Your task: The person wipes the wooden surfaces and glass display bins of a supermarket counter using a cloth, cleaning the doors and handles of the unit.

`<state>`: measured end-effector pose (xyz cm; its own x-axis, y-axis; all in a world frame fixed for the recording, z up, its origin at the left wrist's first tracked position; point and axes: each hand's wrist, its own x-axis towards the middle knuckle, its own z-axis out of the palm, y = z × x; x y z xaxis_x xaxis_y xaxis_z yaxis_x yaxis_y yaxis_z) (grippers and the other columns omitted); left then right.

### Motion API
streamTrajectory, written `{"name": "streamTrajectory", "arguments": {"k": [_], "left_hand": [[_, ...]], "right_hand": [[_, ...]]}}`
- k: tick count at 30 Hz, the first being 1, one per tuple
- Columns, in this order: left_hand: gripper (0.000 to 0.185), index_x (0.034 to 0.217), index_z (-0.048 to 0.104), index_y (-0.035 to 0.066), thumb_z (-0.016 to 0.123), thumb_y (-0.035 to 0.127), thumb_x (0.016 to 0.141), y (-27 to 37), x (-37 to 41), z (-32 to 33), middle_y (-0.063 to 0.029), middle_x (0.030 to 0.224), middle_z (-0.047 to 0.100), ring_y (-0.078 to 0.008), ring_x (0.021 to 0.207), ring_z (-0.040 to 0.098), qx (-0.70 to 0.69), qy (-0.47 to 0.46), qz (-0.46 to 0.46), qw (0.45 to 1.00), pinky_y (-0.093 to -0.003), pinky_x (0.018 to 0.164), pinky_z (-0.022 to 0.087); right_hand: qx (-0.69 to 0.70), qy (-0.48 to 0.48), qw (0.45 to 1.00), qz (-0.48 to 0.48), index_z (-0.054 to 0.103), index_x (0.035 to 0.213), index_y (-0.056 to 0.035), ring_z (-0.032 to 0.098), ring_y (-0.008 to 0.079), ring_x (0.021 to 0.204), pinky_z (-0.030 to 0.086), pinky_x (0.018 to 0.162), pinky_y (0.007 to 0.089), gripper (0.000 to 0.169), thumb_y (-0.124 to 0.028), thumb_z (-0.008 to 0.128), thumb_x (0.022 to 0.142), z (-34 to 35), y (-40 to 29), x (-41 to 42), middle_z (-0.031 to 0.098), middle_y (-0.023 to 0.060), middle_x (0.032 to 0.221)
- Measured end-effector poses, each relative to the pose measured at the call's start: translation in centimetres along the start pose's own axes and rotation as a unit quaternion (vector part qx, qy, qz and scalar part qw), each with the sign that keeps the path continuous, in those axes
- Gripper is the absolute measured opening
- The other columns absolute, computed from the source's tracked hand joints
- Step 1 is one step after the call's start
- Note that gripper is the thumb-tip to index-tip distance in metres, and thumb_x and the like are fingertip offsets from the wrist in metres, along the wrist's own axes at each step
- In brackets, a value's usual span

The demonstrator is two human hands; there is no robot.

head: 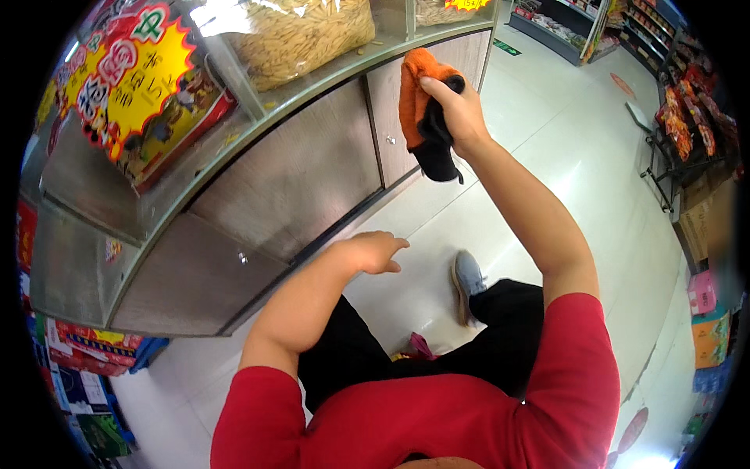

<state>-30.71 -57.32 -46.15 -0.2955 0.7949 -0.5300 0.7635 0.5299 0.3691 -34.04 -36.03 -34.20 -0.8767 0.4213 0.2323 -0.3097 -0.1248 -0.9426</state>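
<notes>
My right hand [466, 117] grips a bunched orange-and-black cloth [412, 108], thumb on top. Its black part hangs below my fist, in front of the pale cabinet door [391, 105] at the counter's right end. My left hand [375, 252] holds nothing; its fingers are partly spread above the floor, close to the counter's base. Along the counter, a glass display shelf [258, 108] runs above wood-grain cabinet doors [293, 170] with small round knobs. Behind the glass lies a clear bag of pale stick-shaped food [304, 41].
A yellow starburst price sign [132, 82] stands at the display's left, by a printed packet [181, 135]. Stacked red boxes [94, 349] sit lower left. To the right are a rack of packaged snacks [685, 123] and cardboard boxes [697, 223]. My shoe [467, 275] rests on the tiled floor [562, 170].
</notes>
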Motion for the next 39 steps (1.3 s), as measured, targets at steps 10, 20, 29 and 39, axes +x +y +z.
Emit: {"name": "streamTrajectory", "arguments": {"k": [10, 20, 29, 39], "left_hand": [[0.061, 0.140, 0.041, 0.009, 0.063, 0.033, 0.088, -5.0, 1.1, 0.3, -0.0230, 0.126, 0.053, -0.0386, 0.115, 0.051, -0.063, -0.051, -0.008, 0.997, -0.0426, 0.099, 0.041], [0.062, 0.139, 0.041, 0.004, 0.065, 0.030, 0.088, -11.2, -0.7, 1.6, -0.0235, 0.130, 0.052, -0.0342, 0.115, 0.055, -0.195, 0.001, -0.075, 0.978, -0.0404, 0.097, 0.044], [0.062, 0.139, 0.041, 0.004, 0.065, 0.031, 0.088, -12.5, -2.4, 2.3, -0.0219, 0.133, 0.051, -0.0324, 0.117, 0.054, -0.259, -0.022, -0.185, 0.948, -0.0392, 0.097, 0.045], [0.067, 0.141, 0.042, 0.007, 0.069, 0.032, 0.085, -11.5, -6.2, 2.1, -0.0166, 0.126, 0.057, -0.0255, 0.107, 0.059, -0.283, 0.032, -0.296, 0.912, -0.0349, 0.093, 0.047]], "right_hand": [[-0.334, 0.021, 0.900, -0.281, 0.057, 0.121, -0.0201, 0.063, 0.0338, 0.098, 0.054, 0.077, 0.0423, 0.056, -0.036, 0.076, 0.071, 6.4, 6.9, 4.0, 0.058, 0.0167, 0.117], [-0.293, 0.262, 0.895, -0.213, 0.064, 0.110, -0.0126, 0.064, 0.0353, 0.088, 0.053, 0.073, 0.0417, 0.042, -0.027, 0.073, 0.072, -1.8, 9.7, 14.0, 0.060, 0.0178, 0.110], [-0.344, 0.110, 0.867, -0.344, 0.065, 0.111, -0.0167, 0.062, 0.0286, 0.073, 0.052, 0.058, 0.0385, 0.050, -0.019, 0.079, 0.063, -1.6, 8.4, 12.3, 0.055, 0.0093, 0.088], [-0.331, 0.085, 0.870, -0.356, 0.065, 0.109, -0.0218, 0.062, 0.0229, 0.071, 0.047, 0.050, 0.0344, 0.052, -0.023, 0.082, 0.060, -3.8, 7.9, 14.2, 0.053, 0.0056, 0.089]]}}
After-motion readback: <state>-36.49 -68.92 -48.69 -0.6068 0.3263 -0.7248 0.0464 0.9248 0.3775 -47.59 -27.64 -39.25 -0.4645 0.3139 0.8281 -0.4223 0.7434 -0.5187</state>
